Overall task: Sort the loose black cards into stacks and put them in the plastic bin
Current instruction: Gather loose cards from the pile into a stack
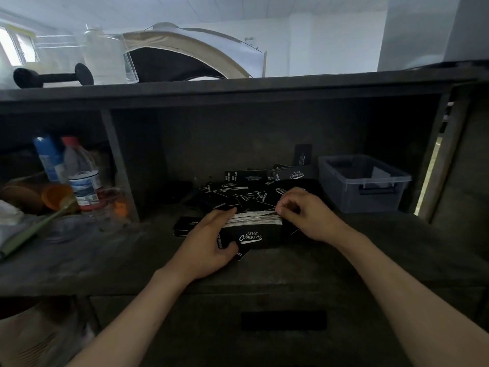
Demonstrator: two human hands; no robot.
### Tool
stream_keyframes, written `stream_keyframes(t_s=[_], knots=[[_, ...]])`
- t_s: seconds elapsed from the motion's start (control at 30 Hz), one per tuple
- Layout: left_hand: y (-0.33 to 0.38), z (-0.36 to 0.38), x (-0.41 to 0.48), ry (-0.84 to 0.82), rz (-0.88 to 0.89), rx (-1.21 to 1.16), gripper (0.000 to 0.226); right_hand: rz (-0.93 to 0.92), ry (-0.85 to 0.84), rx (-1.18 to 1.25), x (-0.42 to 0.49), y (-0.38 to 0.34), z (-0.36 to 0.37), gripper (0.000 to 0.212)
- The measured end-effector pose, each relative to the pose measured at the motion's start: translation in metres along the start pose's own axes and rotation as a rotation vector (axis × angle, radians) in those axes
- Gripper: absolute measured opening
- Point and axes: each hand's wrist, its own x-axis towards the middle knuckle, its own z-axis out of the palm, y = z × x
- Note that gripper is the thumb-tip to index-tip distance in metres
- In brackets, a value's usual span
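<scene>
A stack of black cards (251, 231) with white "Club Camping" print stands on edge on the dark desk (132, 260). My left hand (209, 242) grips the stack's left end, thumb in front. My right hand (299, 213) pinches its right end from above. Behind the stack lies a loose pile of black cards (238, 192), with more boxed or leaning cards (296, 174) at the back. A grey plastic bin (363, 181) sits to the right, apart from both hands. A few loose cards (184, 226) lie left of the stack.
A left compartment holds bottles (80, 173), an orange cup (57, 196) and clutter. A divider post (119, 165) separates it. On the upper shelf rest a dumbbell (53, 76) and a clear container (105, 56). A drawer front (283, 320) lies below the desk edge.
</scene>
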Motion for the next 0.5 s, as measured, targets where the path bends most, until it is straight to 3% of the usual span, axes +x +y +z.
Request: stream_keyframes(t_s=[0.07,0.3,0.37,0.5], knots=[[0.001,0.0,0.0,0.007,0.009,0.002,0.075,0.07,0.09,0.031,-0.003,0.002,-0.005,0.006],[0.001,-0.001,0.0,0.01,0.044,-0.024,0.062,0.358,0.147,0.658,-0.018,0.006,-0.024,0.014],[0.002,-0.001,-0.001,0.018,0.049,-0.023,0.059,0.396,0.273,0.805,-0.017,0.006,-0.028,0.016],[0.001,0.0,0.0,0.031,0.06,-0.028,0.057,0.374,0.591,0.842,-0.013,0.016,-0.039,0.019]])
